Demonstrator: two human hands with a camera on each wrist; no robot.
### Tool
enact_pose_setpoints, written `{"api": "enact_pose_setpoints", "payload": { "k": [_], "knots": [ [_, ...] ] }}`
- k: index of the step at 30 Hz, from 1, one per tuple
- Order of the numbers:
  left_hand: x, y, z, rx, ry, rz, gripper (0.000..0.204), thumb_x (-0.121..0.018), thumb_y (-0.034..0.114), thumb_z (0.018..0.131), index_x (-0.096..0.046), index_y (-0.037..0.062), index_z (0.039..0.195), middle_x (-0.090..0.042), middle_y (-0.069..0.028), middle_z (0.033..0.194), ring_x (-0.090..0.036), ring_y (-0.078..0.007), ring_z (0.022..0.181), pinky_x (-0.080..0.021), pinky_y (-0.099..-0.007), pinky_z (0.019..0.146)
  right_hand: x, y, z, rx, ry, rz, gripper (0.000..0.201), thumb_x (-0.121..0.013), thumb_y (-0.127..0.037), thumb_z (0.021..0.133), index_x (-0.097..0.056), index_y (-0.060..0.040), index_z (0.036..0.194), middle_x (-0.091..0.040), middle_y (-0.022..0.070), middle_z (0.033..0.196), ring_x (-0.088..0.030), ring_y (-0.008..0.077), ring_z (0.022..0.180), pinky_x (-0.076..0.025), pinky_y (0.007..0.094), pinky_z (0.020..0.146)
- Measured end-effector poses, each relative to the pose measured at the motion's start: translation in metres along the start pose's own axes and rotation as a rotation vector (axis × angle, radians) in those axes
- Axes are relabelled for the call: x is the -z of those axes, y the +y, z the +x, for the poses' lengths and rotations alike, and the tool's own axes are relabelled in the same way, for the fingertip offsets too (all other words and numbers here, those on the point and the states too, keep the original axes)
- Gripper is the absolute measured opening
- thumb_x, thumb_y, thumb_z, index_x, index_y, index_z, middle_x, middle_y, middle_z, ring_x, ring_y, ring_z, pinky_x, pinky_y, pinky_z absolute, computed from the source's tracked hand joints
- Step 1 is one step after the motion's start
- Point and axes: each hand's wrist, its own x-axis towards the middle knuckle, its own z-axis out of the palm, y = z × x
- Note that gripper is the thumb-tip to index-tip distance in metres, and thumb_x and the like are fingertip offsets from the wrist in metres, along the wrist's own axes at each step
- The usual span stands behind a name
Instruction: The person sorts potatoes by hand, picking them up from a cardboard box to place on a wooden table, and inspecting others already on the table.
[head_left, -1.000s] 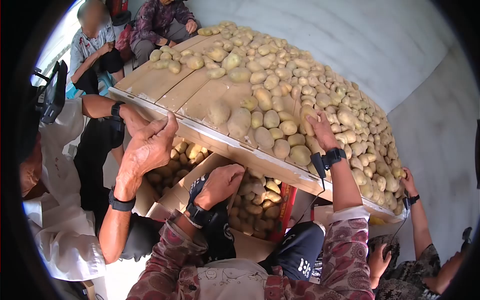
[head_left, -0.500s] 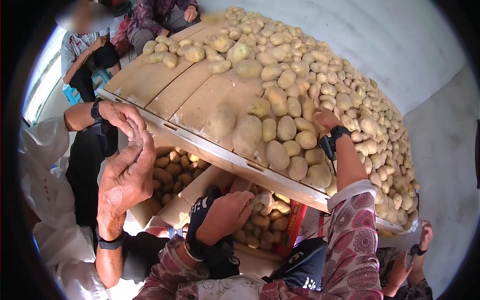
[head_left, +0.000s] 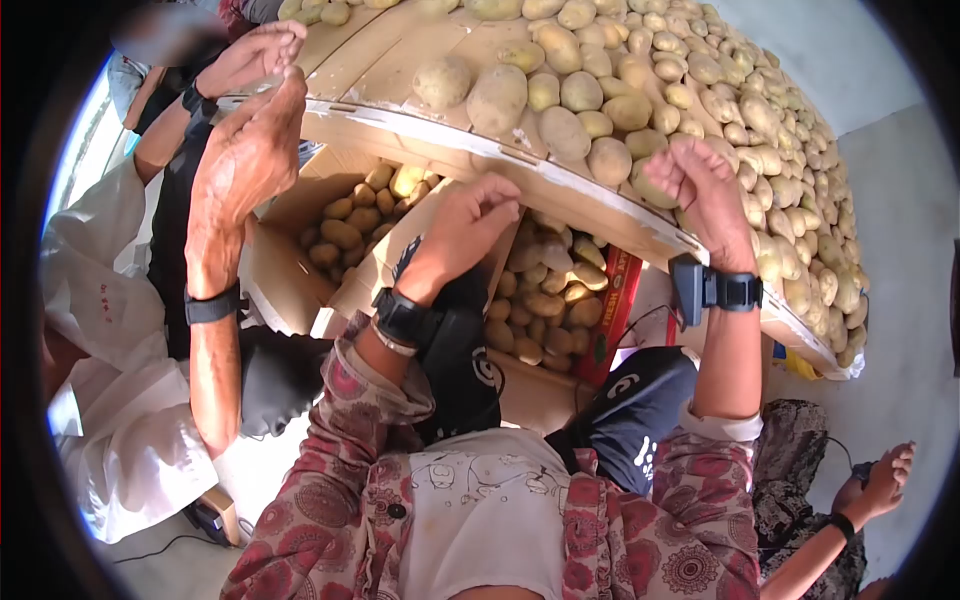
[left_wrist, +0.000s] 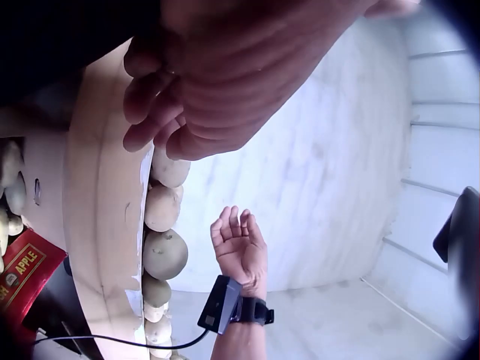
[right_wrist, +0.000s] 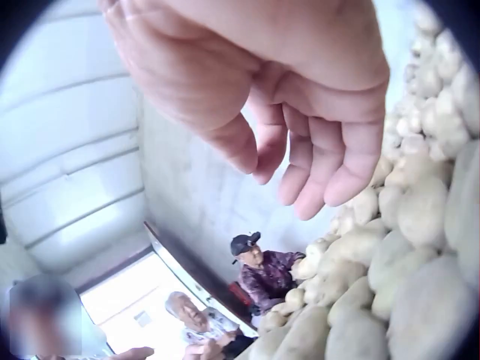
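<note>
My left hand (head_left: 462, 232) is in front of the table's edge, over the boxes, its fingers loosely bent with nothing between them. In the left wrist view those bent fingers (left_wrist: 154, 112) overlap the table edge. My right hand (head_left: 708, 195) is raised by the front row of potatoes (head_left: 610, 160), palm partly turned up and fingers loosely curved. No potato shows in it; the right wrist view has the same hand (right_wrist: 300, 112) empty, with the potato heap (right_wrist: 420, 217) behind and below.
The wooden table (head_left: 400, 140) has a raised front edge. Below it are a cardboard box (head_left: 275, 270) of potatoes and a red-sided box (head_left: 610, 320) of potatoes. A neighbour's hand (head_left: 245, 150) is at the left; another person's hand (head_left: 885, 480) is at the lower right.
My right hand has drawn back from the potatoes toward the table's front edge and its palm has turned up. My left hand stays near the boxes. The head view has tilted down.
</note>
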Motion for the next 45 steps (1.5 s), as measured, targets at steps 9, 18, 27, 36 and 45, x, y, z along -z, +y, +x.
{"api": "enact_pose_setpoints", "payload": {
  "k": [9, 18, 27, 36, 45],
  "knots": [
    [-0.005, 0.012, -0.014, 0.025, 0.295, -0.261, 0.011, -0.052, 0.011, 0.088, -0.061, 0.0067, 0.084, -0.045, 0.0113, 0.063, -0.033, 0.0034, 0.056, -0.026, -0.0145, 0.048, 0.007, 0.161, -0.099, -0.540, -0.044, -0.067, 0.028, -0.057, -0.030, 0.088, -0.057, -0.0075, 0.105, -0.061, 0.0048, 0.100, -0.060, 0.0160, 0.089, -0.049, 0.0288, 0.075],
    [-0.011, 0.016, -0.022, -0.165, 0.409, -0.049, 0.014, -0.047, 0.007, 0.090, -0.060, 0.0029, 0.088, -0.037, 0.0110, 0.055, -0.026, 0.0021, 0.046, -0.019, -0.0164, 0.041, -0.009, 0.310, -0.081, -0.471, -0.156, -0.713, 0.033, -0.059, -0.017, 0.080, -0.057, 0.0004, 0.107, -0.060, 0.0117, 0.103, -0.059, 0.0228, 0.094, -0.048, 0.0325, 0.075],
    [-0.007, 0.029, -0.019, -0.095, 0.395, -0.034, 0.013, -0.049, 0.007, 0.090, -0.061, 0.0018, 0.088, -0.041, 0.0109, 0.059, -0.029, 0.0027, 0.050, -0.021, -0.0157, 0.044, -0.037, 0.372, -0.088, -0.023, 0.100, -1.369, 0.026, -0.053, -0.013, 0.077, -0.057, -0.0105, 0.103, -0.060, 0.0132, 0.089, -0.060, 0.0345, 0.082, -0.049, 0.0421, 0.070],
    [-0.027, 0.028, 0.002, -0.053, 0.366, 0.064, 0.012, -0.050, 0.008, 0.090, -0.061, 0.0038, 0.087, -0.040, 0.0115, 0.058, -0.028, 0.0027, 0.049, -0.020, -0.0159, 0.043, -0.033, 0.396, -0.082, -0.113, 0.019, -1.476, 0.023, -0.051, -0.015, 0.078, -0.058, -0.0133, 0.100, -0.061, 0.0084, 0.085, -0.061, 0.0265, 0.082, -0.047, 0.0407, 0.064],
    [-0.035, 0.022, 0.028, -0.109, 0.375, -0.027, 0.005, -0.056, 0.006, 0.087, -0.060, 0.0042, 0.086, -0.042, 0.0118, 0.057, -0.028, 0.0026, 0.047, -0.020, -0.0159, 0.042, -0.027, 0.335, -0.093, -0.032, -0.046, -0.825, 0.038, -0.059, -0.034, 0.071, -0.064, -0.0024, 0.092, -0.064, 0.0210, 0.091, -0.060, 0.0372, 0.090, -0.046, 0.0446, 0.081]
  ]
}}
